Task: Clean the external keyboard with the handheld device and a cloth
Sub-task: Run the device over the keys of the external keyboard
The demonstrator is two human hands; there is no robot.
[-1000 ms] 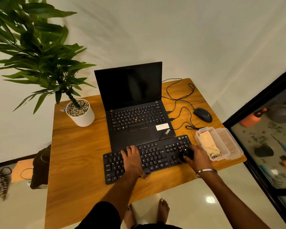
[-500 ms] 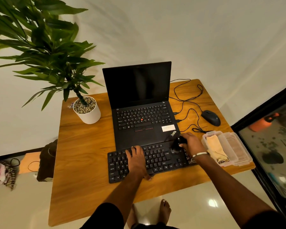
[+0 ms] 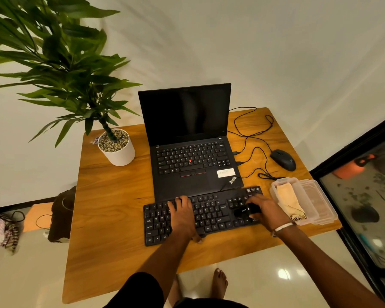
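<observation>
Device [image 3: 246, 211] in right hand [image 3: 268, 213] grip.

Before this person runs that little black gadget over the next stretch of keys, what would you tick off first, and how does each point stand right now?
1. Black external keyboard lies flat on the wooden table: ok.
2. Left hand rests flat on the keys, steadying it: ok.
3. Right hand grips the small black handheld device: ok.
4. Device touches the keys: cannot tell, the contact is too dark.
5. Beige cloth is ready, lying in the clear plastic container beside the keyboard: ok.
6. Black mouse cable lies away from the keyboard: ok.
</observation>
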